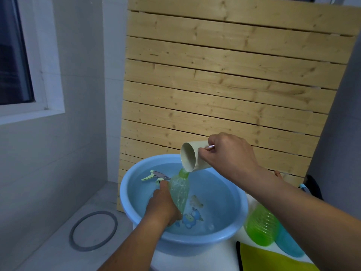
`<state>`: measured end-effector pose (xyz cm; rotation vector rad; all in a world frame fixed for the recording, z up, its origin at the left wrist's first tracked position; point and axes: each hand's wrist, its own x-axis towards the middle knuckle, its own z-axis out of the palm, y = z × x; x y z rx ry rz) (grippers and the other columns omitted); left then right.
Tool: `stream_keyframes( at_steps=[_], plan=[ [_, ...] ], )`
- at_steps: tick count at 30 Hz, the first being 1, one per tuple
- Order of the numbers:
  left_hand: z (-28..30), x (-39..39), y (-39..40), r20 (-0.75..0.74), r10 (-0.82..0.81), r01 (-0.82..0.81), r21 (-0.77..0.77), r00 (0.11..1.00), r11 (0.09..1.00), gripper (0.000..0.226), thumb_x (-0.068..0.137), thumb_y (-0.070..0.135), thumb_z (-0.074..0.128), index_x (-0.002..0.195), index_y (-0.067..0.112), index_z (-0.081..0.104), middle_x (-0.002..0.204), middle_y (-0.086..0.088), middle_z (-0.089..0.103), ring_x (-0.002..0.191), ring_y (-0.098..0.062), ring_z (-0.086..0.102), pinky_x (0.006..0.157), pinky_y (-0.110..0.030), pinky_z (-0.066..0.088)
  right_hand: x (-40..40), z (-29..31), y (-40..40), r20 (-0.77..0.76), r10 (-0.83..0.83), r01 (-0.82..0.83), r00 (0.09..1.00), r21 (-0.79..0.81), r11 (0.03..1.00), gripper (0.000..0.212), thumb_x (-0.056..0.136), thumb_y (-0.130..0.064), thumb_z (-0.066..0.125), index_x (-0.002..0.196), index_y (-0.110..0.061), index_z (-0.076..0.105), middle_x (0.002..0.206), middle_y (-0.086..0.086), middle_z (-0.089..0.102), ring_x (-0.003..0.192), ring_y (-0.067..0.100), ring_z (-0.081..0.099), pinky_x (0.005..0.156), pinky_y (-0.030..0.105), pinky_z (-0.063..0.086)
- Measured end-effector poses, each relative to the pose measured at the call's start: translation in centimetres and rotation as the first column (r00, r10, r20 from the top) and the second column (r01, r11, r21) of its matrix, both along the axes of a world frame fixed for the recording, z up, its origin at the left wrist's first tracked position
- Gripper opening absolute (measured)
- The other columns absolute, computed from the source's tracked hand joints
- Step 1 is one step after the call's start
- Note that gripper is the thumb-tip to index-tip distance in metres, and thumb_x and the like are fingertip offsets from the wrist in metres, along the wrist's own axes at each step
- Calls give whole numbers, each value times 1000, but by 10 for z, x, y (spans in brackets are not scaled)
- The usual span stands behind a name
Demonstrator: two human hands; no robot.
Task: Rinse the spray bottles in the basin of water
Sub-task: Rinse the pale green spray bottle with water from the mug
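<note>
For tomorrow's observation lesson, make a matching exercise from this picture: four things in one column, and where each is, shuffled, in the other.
Things:
1. cream cup
2. clear green bottle
3. spray trigger head
4. bright green bottle

Places:
A. floating in the blue basin, at its far side
B. outside the basin, to its right
C. tipped over a bottle's mouth, held by the right hand
D. over the basin's water, gripped by the left hand

Pairs: 1-C, 2-D, 3-A, 4-B
</note>
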<state>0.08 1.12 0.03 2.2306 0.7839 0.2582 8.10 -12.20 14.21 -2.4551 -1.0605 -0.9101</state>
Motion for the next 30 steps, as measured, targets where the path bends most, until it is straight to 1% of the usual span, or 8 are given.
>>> stream_keyframes(
  at_steps=[5,9,15,19,21,23,26,30],
  plan=[
    [1,-1,0,-2,-5,5,1,1000,1000,87,62,16,81,130,22,26,117,-9,55,109,-32,58,92,-45,51,-3,0,-1,53,25,-23,998,-31,999,28,82,-41,57,68,-17,58,70,-2,54,67,23,51,53,29,32],
    [3,-2,-1,-7,-13,13,2,1000,1000,90,62,15,81,132,22,25,119,-10,55,110,-33,58,92,-46,51,-5,0,0,79,47,-44,996,-38,998,29,84,-43,57,67,-20,53,72,-3,52,69,22,49,54,28,30],
    [3,-2,-1,3,-4,4,-8,1000,1000,90,62,16,82,132,21,26,119,-10,55,110,-32,58,92,-45,52,-7,-1,1,171,54,-43,984,-71,997,32,84,-43,57,63,-20,47,67,-6,43,66,20,43,46,25,18],
    [3,-2,-2,20,-3,3,2,1000,1000,88,64,18,82,133,20,27,119,-10,56,111,-32,58,93,-45,51,-9,-2,-1,266,79,-52,961,-108,993,34,83,-42,60,63,-21,41,66,-6,39,64,19,38,45,22,11],
    [3,-2,-2,22,1,-1,-3,1000,1000,87,64,18,82,132,20,28,119,-10,55,111,-32,58,93,-45,51,-10,-3,-1,299,92,-55,950,-130,990,34,81,-41,65,62,-21,44,65,-7,37,63,18,36,46,19,8],
    [4,-3,-2,20,8,-7,-18,1000,1000,88,62,18,83,131,20,29,120,-10,54,111,-32,58,92,-44,51,-10,-6,-2,307,89,-48,948,-138,989,32,80,-40,67,61,-19,52,65,-7,37,63,18,35,46,18,7],
    [4,-4,-2,43,24,-21,-64,999,998,93,60,16,84,134,21,28,120,-9,54,109,-32,58,90,-43,52,2,-21,-2,251,54,-26,966,-114,993,29,87,-42,59,72,-18,58,72,-5,38,69,20,38,46,22,14],
    [3,-5,-2,80,44,-36,-96,996,995,92,60,18,85,132,22,28,116,-8,54,107,-31,57,89,-43,52,16,-49,-7,8,-89,89,996,-76,993,31,93,-45,46,89,-17,60,83,0,44,78,22,39,58,30,30]
  ],
)
